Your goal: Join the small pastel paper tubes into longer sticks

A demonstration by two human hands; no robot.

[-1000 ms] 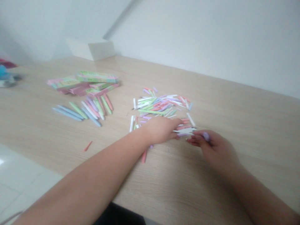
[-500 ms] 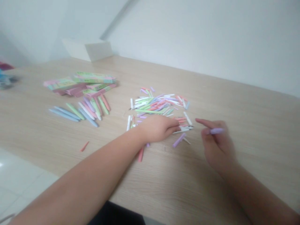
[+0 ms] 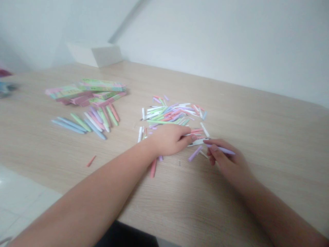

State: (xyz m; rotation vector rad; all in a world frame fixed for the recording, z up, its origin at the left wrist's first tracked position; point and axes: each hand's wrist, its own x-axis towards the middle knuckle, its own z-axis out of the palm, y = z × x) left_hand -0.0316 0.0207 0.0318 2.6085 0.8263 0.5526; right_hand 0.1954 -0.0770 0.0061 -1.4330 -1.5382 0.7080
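My left hand (image 3: pixel 171 139) reaches over the near side of a pile of pastel pen parts (image 3: pixel 169 115). Its thumb and forefinger are drawn together beside thin white pen refills (image 3: pixel 198 141); blur hides what is between them. Lower right of the pile, my right hand (image 3: pixel 226 157) pinches a slim purple pen barrel (image 3: pixel 223 150) between thumb and fingers. The barrel's left end is close to the dark-tipped ends of the white refills; I cannot tell if they touch. A loose purple tube (image 3: pixel 195 153) lies just below the refills.
Left of the pile lies a row of pastel pens (image 3: pixel 95 120), with flat printed pink-and-green boxes (image 3: pixel 100 85) behind. A coral cap-like piece (image 3: pixel 91 161) sits alone near the table's (image 3: pixel 164 202) front left. A white box (image 3: pixel 108 55) stands by the wall.
My right hand has moved left with the purple barrel, up to the white refills, and the barrel now points left. My left hand has stayed nearly in place.
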